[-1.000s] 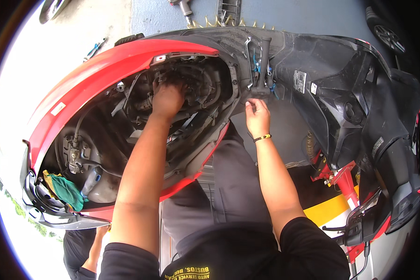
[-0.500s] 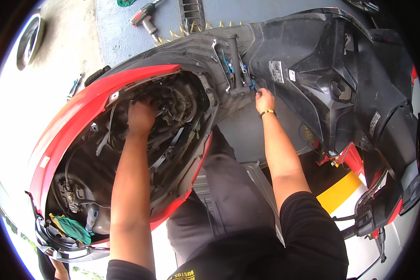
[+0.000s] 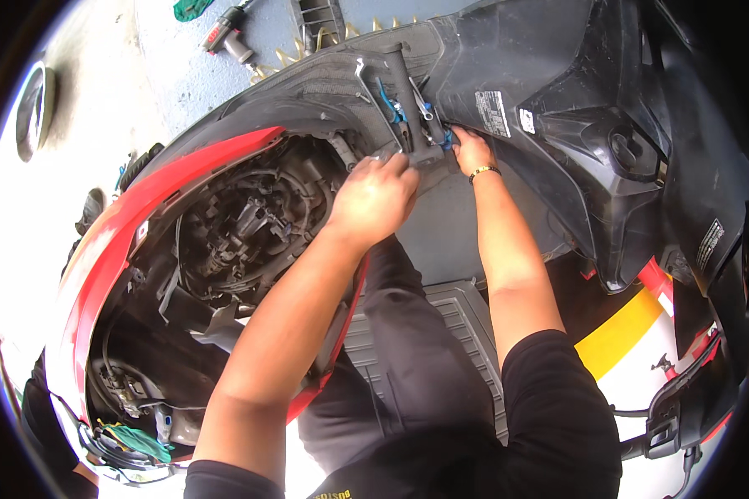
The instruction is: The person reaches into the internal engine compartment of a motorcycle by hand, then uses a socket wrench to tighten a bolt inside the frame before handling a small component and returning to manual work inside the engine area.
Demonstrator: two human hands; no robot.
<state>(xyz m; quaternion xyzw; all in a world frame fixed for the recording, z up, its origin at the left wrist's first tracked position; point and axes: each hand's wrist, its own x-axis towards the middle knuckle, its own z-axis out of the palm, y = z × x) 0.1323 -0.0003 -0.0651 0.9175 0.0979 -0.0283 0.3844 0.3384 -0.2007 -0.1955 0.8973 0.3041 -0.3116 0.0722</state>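
Observation:
My left hand (image 3: 373, 200) is raised over the scooter's inner rim, its fingers curled beside the footboard. Whatever they hold, if anything, is hidden. My right hand (image 3: 474, 153) reaches the right side of the footboard, where its thumb and fingers close on a blue-handled tool (image 3: 448, 139), mostly covered. Between the hands and just beyond lie a dark T-shaped bar (image 3: 408, 96), a wrench (image 3: 364, 79), blue-handled pliers (image 3: 397, 112) and another wrench (image 3: 425, 108). To the left, the scooter's open body (image 3: 104, 308), edged in red, exposes the engine parts (image 3: 250, 220).
An impact wrench (image 3: 229, 40) with a coiled yellow hose (image 3: 287, 56) lies on the floor beyond the scooter. A green cloth (image 3: 137, 441) sits in the scooter's rear. The black front panel (image 3: 549, 91) rises at right. Another person's dark sleeve (image 3: 46, 424) shows at lower left.
My left hand has come out of the engine bay and moved right, to the edge of the footboard. My right hand has shifted slightly forward along the tools. The view has also shifted.

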